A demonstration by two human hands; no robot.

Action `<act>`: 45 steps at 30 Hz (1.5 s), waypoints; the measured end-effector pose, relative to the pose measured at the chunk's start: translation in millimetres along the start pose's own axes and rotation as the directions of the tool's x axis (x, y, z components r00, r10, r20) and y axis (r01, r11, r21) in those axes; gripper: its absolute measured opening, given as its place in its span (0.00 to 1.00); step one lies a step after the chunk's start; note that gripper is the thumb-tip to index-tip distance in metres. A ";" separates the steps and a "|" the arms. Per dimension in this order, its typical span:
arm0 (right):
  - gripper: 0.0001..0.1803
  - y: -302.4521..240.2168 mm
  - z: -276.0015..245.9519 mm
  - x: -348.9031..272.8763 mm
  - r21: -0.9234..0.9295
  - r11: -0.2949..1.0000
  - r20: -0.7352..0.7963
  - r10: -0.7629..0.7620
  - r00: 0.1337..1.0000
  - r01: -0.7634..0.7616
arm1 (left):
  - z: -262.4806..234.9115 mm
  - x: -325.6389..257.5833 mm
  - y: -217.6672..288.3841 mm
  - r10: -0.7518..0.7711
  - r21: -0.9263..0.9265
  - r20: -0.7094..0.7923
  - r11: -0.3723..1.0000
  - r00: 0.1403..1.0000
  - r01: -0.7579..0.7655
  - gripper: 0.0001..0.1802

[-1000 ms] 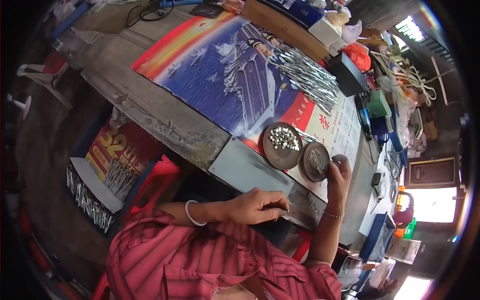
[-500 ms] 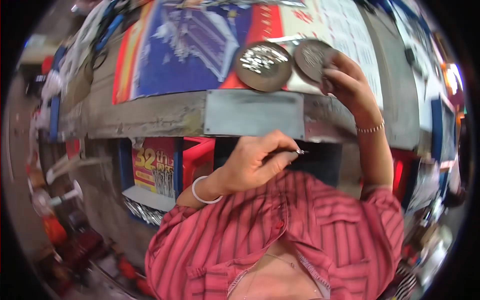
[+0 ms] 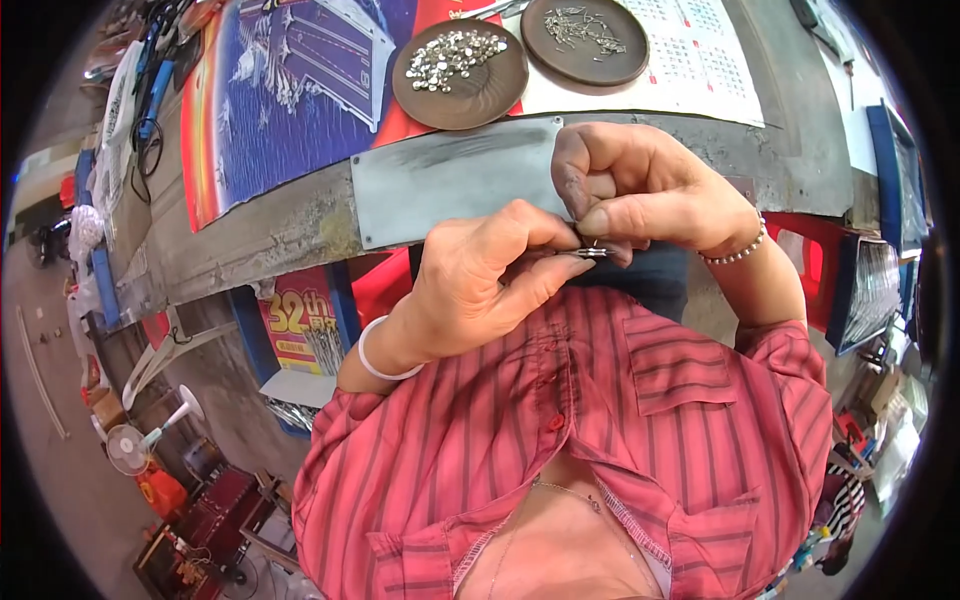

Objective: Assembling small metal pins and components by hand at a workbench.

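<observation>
Small metal piece (image 3: pixel 592 253) at mid-frame, just in front of the desk's near edge. Left hand (image 3: pixel 490 265), centre, fingers curled, pinches it between thumb and forefinger. Right hand (image 3: pixel 650 190), right of centre, fingers bent in, thumb tip close over the piece; cannot tell whether it grips a tiny part of its own.

Around: brown dish of shiny round bits (image 3: pixel 494 92), top centre; to its right, brown dish of thin pins (image 3: pixel 628 62). Slim silvery tool (image 3: pixel 490 10) at the top edge, behind the dishes. Blue-handled tool (image 3: pixel 155 100) and dark cord, upper left. The right hand covers the right end of a grey plate (image 3: pixel 460 185) on the desk's front strip; no other obstruction seen near the metal piece.

Surface: desk (image 3: pixel 310 235) grey, worn, stained along the front edge. Picture poster (image 3: pixel 260 130) over the upper left part, calendar sheet (image 3: pixel 690 70) upper right.

Room: blue-sided box (image 3: pixel 343 310) with metal strips, left of centre, below desk level; red stool (image 3: pixel 385 285) beside it. Blue tray (image 3: pixel 890 170) at right. White fan (image 3: pixel 127 450) lower left, on the floor side.
</observation>
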State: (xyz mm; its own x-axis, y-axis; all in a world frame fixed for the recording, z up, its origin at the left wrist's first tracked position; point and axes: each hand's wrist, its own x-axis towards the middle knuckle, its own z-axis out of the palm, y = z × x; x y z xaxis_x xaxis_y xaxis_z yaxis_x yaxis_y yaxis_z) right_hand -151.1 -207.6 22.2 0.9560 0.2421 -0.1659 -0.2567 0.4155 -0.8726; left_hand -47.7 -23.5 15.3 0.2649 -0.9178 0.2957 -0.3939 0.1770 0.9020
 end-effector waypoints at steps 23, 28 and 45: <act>0.06 -6.2 38.7 16.2 -0.919 -0.294 0.365 -0.380 0.850 0.263 | -16.1 -6.2 -21.2 0.077 0.143 -0.076 0.987 0.994 -0.066 0.11; 0.06 4.8 33.5 38.6 -0.906 -0.309 0.405 -0.441 0.801 0.289 | -22.6 -14.7 -26.4 -0.028 0.165 -0.194 0.984 0.981 0.061 0.11; 0.07 10.0 -30.5 104.9 -0.956 -0.272 0.016 -0.433 0.901 -0.113 | -26.3 -41.0 -27.1 -0.218 -0.198 -0.286 0.966 0.933 0.165 0.10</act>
State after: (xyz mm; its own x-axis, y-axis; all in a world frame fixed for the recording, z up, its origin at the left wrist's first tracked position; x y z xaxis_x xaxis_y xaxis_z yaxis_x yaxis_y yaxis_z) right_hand -49.0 -204.9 -17.9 0.9703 0.0524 0.2361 0.0974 -0.9783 -0.1832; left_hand -24.8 18.6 -13.0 0.5844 -0.7935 0.1696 -0.1627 0.0903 0.9825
